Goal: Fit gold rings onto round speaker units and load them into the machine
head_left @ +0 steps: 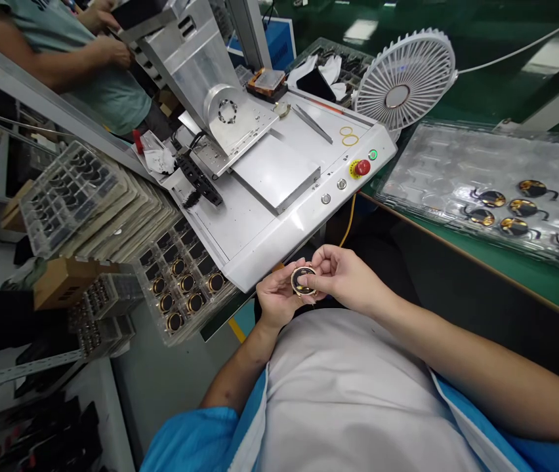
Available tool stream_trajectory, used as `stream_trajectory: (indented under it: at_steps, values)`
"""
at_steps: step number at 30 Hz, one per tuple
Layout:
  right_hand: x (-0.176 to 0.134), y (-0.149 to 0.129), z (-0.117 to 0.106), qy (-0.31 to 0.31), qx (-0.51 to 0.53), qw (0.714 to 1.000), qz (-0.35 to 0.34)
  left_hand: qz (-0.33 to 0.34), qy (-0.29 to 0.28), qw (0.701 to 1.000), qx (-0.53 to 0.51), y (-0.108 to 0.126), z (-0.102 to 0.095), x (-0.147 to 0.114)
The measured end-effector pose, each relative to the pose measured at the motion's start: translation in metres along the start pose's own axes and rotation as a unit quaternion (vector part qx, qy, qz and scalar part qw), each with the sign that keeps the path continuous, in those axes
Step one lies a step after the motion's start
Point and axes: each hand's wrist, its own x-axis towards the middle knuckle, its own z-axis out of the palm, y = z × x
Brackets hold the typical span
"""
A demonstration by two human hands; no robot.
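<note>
A round watch case with a gold rim and a dark inside is held close in front of my belly. My left hand grips its left side with curled fingers. From the right, my right hand holds the opposite edge, and its thumb lies over the dark face. Small lugs stick out at the rim. Under the fingers, part of the case is hidden.
Ahead stands a white machine with a red stop button, tweezers and yellow rings. A fan and a tray of dark parts are right. Left: a watch-case tray, stacked trays, another person.
</note>
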Motion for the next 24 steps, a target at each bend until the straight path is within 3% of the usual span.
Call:
stream_trajectory:
  at_steps: [3,11,16,18,21,24]
  values:
    - [0.003,0.002,-0.007,-0.027,-0.035,0.998,0.043,0.004,-0.016,1.0,0.006,0.0,0.0,0.0]
    - [0.007,0.02,-0.001,0.013,0.037,0.999,0.015,-0.039,-0.031,0.998,0.032,0.0,-0.004,0.004]
    - [0.029,-0.002,-0.01,-0.014,-0.065,0.998,-0.009,-0.034,0.031,0.999,0.014,0.006,-0.001,0.01]
    - [0.048,-0.023,-0.022,0.035,-0.097,0.994,-0.047,-0.057,0.033,0.998,-0.02,0.012,0.001,0.012]
    - [0.082,-0.058,-0.041,0.184,-0.082,0.972,-0.123,-0.099,0.007,0.994,-0.048,0.02,0.0,0.011]
    - [0.107,-0.084,-0.053,0.239,-0.083,0.958,-0.134,-0.113,-0.017,0.993,-0.031,0.021,-0.001,0.008]
